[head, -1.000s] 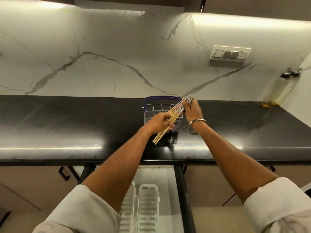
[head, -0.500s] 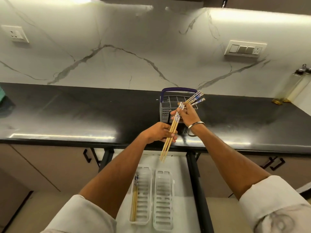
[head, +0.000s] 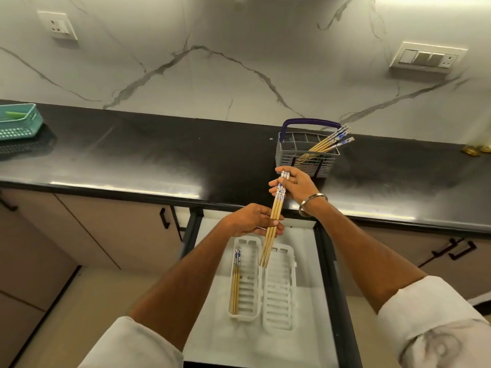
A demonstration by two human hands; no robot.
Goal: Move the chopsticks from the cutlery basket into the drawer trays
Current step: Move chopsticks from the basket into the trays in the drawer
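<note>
Bundle [head: 275, 216]: lifted clear of the basket since a second ago, now slanting down over the open drawer, tips hanging above the gap between the two trays.
Left hand [head: 252, 221]: closed round the bundle's middle, fingers wrapped on the wooden shafts.
Right hand [head: 295, 185]: pinched on the patterned top ends, steadying and squaring them; bangle on the wrist.
Change: half a second back the bundle was level with the bench edge; now carried lower and nearer, over the drawer. Pickup done, placing not yet begun.
Left tray [head: 245, 282]: already holding a few sticks [head: 236, 280] along its left wall, patterned ends to the far side.
Right tray [head: 279, 288]: bare, just beside the left tray, under the bundle's tips.
Likely next: lower and lay flat in one tray, probably the right; patterned ends far, to match those already laid.
Risk: loose thin sticks may fan out or slip when both hands let go; tips could catch in the tray slots.
Basket [head: 305, 158]: on the bench behind the hands, more sticks [head: 328, 143] leaning out to the right; at least one more trip needed.
Drawer [head: 326, 274]: pulled out below the bench, white-lined.
Green crate [head: 20, 123]: far left on the bench, no part in this.
</note>
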